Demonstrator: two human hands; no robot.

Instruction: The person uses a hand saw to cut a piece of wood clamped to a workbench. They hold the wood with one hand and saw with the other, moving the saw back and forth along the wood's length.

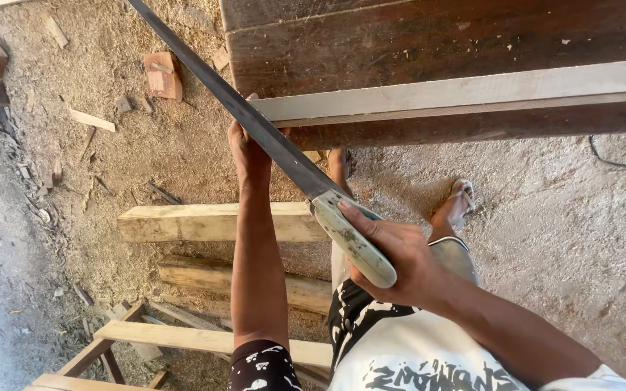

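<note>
My right hand (400, 264) is closed around the pale handle of the handsaw (255, 127), whose dark blade runs up and left past the end of the pale strip of wood (472, 90) lying on the dark bench (436, 43). My left hand (249, 156) grips that strip's end, just beside the blade. I judge long, even strokes will serve best, with my left fingers held clear of the teeth.

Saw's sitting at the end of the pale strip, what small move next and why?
Probably a short, light push stroke: the right hand grips the saw handle, the blade crosses the pale strip, and the left hand steadies that end.
</note>
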